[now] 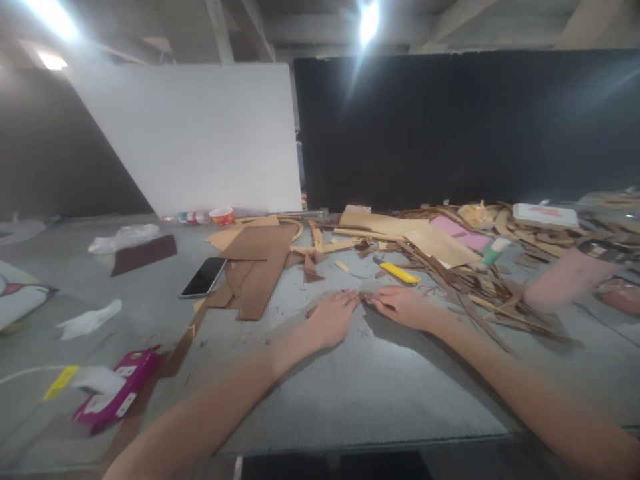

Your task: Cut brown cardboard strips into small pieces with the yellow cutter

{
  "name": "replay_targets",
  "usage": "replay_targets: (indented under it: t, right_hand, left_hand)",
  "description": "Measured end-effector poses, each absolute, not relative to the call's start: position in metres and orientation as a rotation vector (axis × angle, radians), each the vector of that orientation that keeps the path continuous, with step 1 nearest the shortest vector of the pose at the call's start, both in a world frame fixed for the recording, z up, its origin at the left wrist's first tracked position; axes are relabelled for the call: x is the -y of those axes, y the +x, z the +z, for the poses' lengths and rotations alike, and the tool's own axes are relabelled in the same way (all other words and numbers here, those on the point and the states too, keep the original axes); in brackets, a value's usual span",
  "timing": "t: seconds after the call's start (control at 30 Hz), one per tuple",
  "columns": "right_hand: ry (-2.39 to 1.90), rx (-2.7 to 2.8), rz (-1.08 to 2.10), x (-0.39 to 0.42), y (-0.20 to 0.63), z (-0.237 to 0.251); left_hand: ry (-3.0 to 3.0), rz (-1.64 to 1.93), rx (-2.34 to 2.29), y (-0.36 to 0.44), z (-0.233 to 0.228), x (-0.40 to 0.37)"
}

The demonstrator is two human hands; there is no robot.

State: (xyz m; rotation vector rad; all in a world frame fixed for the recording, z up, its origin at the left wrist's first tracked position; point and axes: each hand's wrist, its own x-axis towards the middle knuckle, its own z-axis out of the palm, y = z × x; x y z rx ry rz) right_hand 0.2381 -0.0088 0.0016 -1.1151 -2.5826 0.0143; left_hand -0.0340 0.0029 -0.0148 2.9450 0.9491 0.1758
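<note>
On the grey tabletop my left hand and my right hand meet, fingertips almost touching. Between them shows a bit of a small dark brown strip, mostly covered by the fingers. My left fingers are pressed together over it, while my right thumb and fingers pinch its other end. Just beyond my right hand lies a yellow utility knife. Brown sheet pieces lie to the left, and a heap of brown scrap strips is on the right.
A phone lies left of the sheets. Nearer me is a magenta tissue pack. Tan sheets, a green-and-white tube and a white box stand among scraps. White and black panels rise behind the table.
</note>
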Motion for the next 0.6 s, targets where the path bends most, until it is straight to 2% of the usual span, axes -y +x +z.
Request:
replay_targets:
  t: [0.2, 0.47, 0.6]
  right_hand:
    - [-1.217, 2.591, 0.074, 0.002, 0.235, -0.005]
    - [-1.246, 2.600, 0.060, 0.004, 0.235, -0.001]
    - [-1.222, 2.624, 0.034, 0.006, 0.235, -0.001]
  left_hand:
    - [2.958, 0.301, -0.925, -0.033, -0.014, -0.002]
    - [2.545, 0.553, -0.939, -0.035, 0.002, -0.007]
    - [2.681, 0.603, -0.815, -0.040, -0.002, -0.012]
